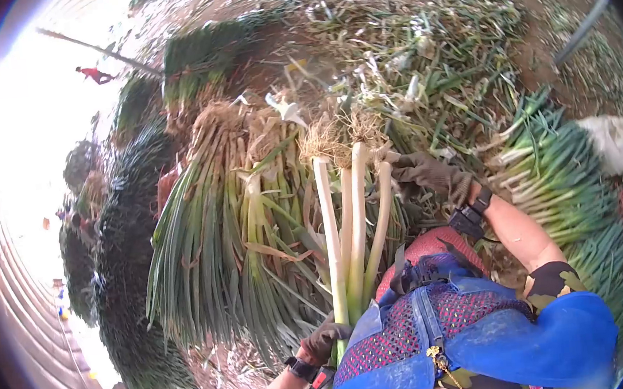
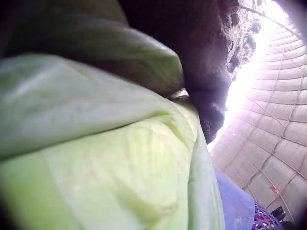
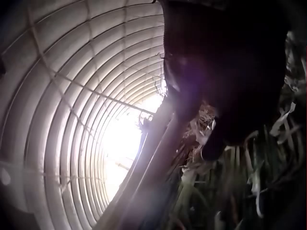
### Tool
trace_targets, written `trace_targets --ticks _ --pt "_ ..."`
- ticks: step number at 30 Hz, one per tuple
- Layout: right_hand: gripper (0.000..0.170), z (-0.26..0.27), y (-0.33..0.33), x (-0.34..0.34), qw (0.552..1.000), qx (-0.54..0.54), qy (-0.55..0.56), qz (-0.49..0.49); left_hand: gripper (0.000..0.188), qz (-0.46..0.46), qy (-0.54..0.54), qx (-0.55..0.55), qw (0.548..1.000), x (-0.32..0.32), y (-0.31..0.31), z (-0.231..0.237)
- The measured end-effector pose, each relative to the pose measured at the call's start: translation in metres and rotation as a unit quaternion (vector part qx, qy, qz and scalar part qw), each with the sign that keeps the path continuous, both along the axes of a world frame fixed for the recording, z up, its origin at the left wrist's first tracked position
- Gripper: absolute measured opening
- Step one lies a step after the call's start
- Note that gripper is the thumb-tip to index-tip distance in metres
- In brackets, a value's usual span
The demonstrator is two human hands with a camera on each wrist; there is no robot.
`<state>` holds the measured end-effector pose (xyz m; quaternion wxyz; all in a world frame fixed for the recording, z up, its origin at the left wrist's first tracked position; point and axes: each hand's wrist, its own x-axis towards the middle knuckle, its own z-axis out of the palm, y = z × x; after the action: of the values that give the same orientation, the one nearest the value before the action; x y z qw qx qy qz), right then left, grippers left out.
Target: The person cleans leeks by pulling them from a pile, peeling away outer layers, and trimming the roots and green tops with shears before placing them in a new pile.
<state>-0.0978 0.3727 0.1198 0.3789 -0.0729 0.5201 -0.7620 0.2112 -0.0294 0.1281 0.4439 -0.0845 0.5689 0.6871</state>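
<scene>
Several long leeks (image 1: 357, 220) with pale stalks and bushy roots stand side by side in front of the person's body. The gloved left hand (image 1: 327, 341) grips their green lower part; its wrist camera is largely filled by green leaves (image 2: 105, 158), with the dark glove (image 2: 201, 62) behind. Up at the root end, the gloved right hand (image 1: 434, 174) has its fingertips at the rightmost stalk. Seen from the right wrist, the dark hand (image 3: 225, 62) lies against pale stalks (image 3: 156, 139), its finger curled at them; shadow hides the exact contact.
A big pile of untrimmed leeks (image 1: 220, 238) lies left of the held ones. Cleaned leeks (image 1: 559, 175) are stacked at the right. Leaf scraps (image 1: 417, 54) cover the ground beyond. More leek heaps (image 1: 132, 282) line the left, and a person in red (image 1: 94, 75) is far off.
</scene>
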Motion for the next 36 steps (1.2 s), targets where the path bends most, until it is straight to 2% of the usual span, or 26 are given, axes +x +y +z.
trace_targets --ticks 1,2,3,4,6,7,10,11,12,13,15,16,18,19,21,23,24,25,26,28,29,30,32,33,35,36 --pt "0.043 -0.013 0.006 0.002 0.963 0.184 0.193 -0.04 0.043 -0.011 -0.006 0.002 1.0 -0.003 -0.007 -0.005" --pt "0.036 -0.025 0.022 -0.004 0.855 0.359 0.368 -0.073 0.042 -0.02 -0.01 0.003 1.0 -0.006 -0.012 -0.009" --pt "0.03 -0.032 0.044 -0.008 0.683 0.509 0.515 -0.092 0.041 -0.028 -0.014 0.004 1.0 -0.007 -0.016 -0.012" --pt "0.025 -0.035 0.081 -0.015 0.735 0.497 0.42 -0.189 0.04 -0.033 -0.015 0.007 0.999 -0.009 -0.019 -0.014" --pt "0.025 -0.011 0.133 -0.024 0.703 0.581 0.316 -0.262 0.038 -0.044 0.011 0.006 0.999 -0.014 -0.021 -0.014" --pt "0.03 0.017 0.145 -0.021 0.623 0.681 0.306 -0.235 0.036 -0.05 0.035 0.006 0.998 -0.017 -0.021 -0.013" --pt "0.047 0.093 0.094 0.022 0.567 0.657 0.474 -0.152 0.034 -0.093 0.111 -0.017 0.989 -0.037 -0.01 0.0" --pt "0.061 0.099 0.079 0.027 0.601 0.497 0.607 -0.15 0.034 -0.115 0.15 -0.036 0.981 -0.047 -0.002 0.007" --pt "0.062 0.091 0.058 0.05 0.64 0.49 0.587 -0.077 0.034 -0.133 0.183 -0.052 0.973 -0.056 0.005 0.016" --pt "0.056 0.109 0.035 0.076 0.777 0.339 0.529 -0.033 0.031 -0.158 0.187 -0.052 0.968 -0.065 0.006 0.019" --pt "0.049 0.052 -0.008 0.118 0.806 0.082 0.586 -0.016 0.026 -0.207 0.196 -0.053 0.957 -0.085 0.01 0.026" --pt "0.054 0.051 -0.036 0.128 0.708 0.125 0.693 -0.057 0.018 -0.223 0.093 0.059 0.969 -0.079 -0.024 -0.048" --pt "0.051 0.068 -0.046 0.143 0.517 0.277 0.806 -0.076 0.018 -0.185 0.153 0.111 0.964 -0.111 0.046 0.051" --pt "0.049 0.072 -0.038 0.147 0.52 0.257 0.81 -0.088 0.013 -0.233 0.128 0.051 0.963 -0.123 0.055 0.057" --pt "0.045 0.074 -0.018 0.167 0.514 0.333 0.788 -0.059 0.033 -0.342 0.079 -0.061 0.934 -0.147 0.072 0.07" --pt "0.04 0.059 0.007 0.179 0.524 0.384 0.758 -0.057 0.047 -0.403 0.017 -0.024 0.915 -0.169 0.108 0.051" --pt "0.037 0.056 0.02 0.187 0.538 0.406 0.736 -0.071 0.048 -0.415 0.011 -0.027 0.909 -0.174 0.13 0.06" --pt "0.026 0.051 0.031 0.197 0.561 0.396 0.718 -0.113 0.05 -0.427 0.005 -0.03 0.904 -0.179 0.153 0.069" --pt "0.022 0.045 0.042 0.208 0.584 0.383 0.699 -0.155 0.05 -0.473 0.09 -0.039 0.876 -0.184 0.171 0.072" --pt "0.021 0.031 0.066 0.233 0.57 0.445 0.666 -0.184 0.05 -0.571 0.124 -0.148 0.798 -0.183 0.244 0.117" --pt "0.021 0.027 0.077 0.246 0.561 0.473 0.65 -0.198 0.054 -0.595 0.137 -0.21 0.764 -0.194 0.252 0.121" --pt "0.018 0.026 0.093 0.257 0.569 0.509 0.615 -0.199 0.054 -0.608 0.244 -0.216 0.723 -0.214 0.249 0.12" --pt "0.012 0.014 0.122 0.282 0.559 0.602 0.523 -0.224 0.054 -0.55 0.447 -0.253 0.659 -0.232 0.264 0.143" --pt "0.009 0.008 0.135 0.294 0.553 0.643 0.475 -0.234 0.055 -0.477 0.54 -0.282 0.634 -0.231 0.284 0.178" --pt "0.011 0.001 0.165 0.321 0.576 0.596 0.403 -0.388 0.051 -0.347 0.64 -0.25 0.639 -0.222 0.311 0.223" --pt "0.019 0.003 0.18 0.334 0.588 0.623 0.328 -0.398 0.051 -0.291 0.626 -0.21 0.692 -0.217 0.315 0.234"
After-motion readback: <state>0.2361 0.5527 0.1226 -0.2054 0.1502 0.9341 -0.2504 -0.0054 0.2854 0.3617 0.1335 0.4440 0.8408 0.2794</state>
